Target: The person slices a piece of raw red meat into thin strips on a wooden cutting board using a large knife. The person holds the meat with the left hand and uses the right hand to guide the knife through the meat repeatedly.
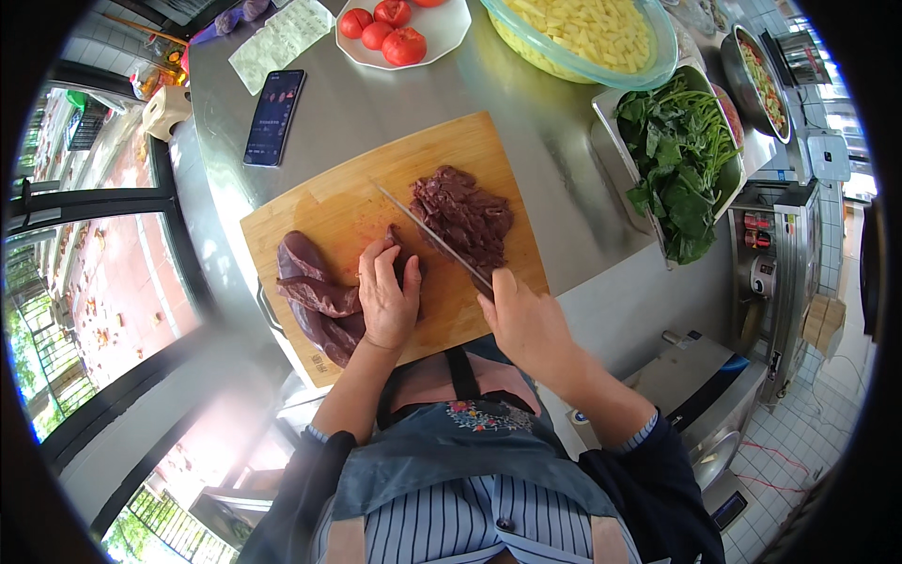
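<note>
My right hand [528, 328] is closed around the handle of a kitchen knife [438, 240], seen nearly edge-on, its tip pointing up and left. A heap of thinly sliced dark red meat [461, 211] lies along the blade's right side. With bent fingers, my left hand [387, 289] presses a strip of raw meat [399, 248] onto the wooden cutting board [352, 187]; the palm covers part of it. Larger uncut pieces of dark meat [310, 282] lie to the left of that hand. A small gap separates the blade from my left fingertips.
On the steel table [557, 155], a phone [275, 118] lies beside handwritten paper [282, 42]. Farther back are a plate [451, 44] of tomatoes [404, 46] and a glass bowl [588, 70] of diced yellow food. A metal tray [606, 113] of leafy greens [676, 162] stands right.
</note>
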The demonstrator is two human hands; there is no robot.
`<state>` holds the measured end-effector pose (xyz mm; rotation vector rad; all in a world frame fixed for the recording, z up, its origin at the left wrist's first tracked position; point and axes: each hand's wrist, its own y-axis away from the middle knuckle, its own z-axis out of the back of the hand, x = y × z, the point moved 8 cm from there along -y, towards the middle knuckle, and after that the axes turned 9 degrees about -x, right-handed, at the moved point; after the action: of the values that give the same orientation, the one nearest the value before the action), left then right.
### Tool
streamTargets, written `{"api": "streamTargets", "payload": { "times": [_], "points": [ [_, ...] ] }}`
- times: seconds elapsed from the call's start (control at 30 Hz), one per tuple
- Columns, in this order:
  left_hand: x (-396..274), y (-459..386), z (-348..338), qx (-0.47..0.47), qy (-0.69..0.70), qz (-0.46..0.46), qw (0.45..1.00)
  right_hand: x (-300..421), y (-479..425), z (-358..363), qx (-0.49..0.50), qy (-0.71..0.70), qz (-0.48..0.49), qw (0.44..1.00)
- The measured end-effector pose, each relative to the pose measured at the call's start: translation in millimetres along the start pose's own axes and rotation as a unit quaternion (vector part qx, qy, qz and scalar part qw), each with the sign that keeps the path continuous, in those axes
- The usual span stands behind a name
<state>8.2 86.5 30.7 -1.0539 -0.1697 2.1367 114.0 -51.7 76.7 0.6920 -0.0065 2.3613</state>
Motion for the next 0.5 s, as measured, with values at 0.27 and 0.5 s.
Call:
{"api": "streamTargets", "payload": {
  "times": [0.27,0.5],
  "points": [
    [5,6,-5,0.045,-0.015,-0.013,0.999,14,36,5,0.054,0.018,0.003,0.998],
    [2,7,-7,0.045,-0.024,-0.035,0.998,25,40,-4,0.060,0.066,0.017,0.996]
  ]
}}
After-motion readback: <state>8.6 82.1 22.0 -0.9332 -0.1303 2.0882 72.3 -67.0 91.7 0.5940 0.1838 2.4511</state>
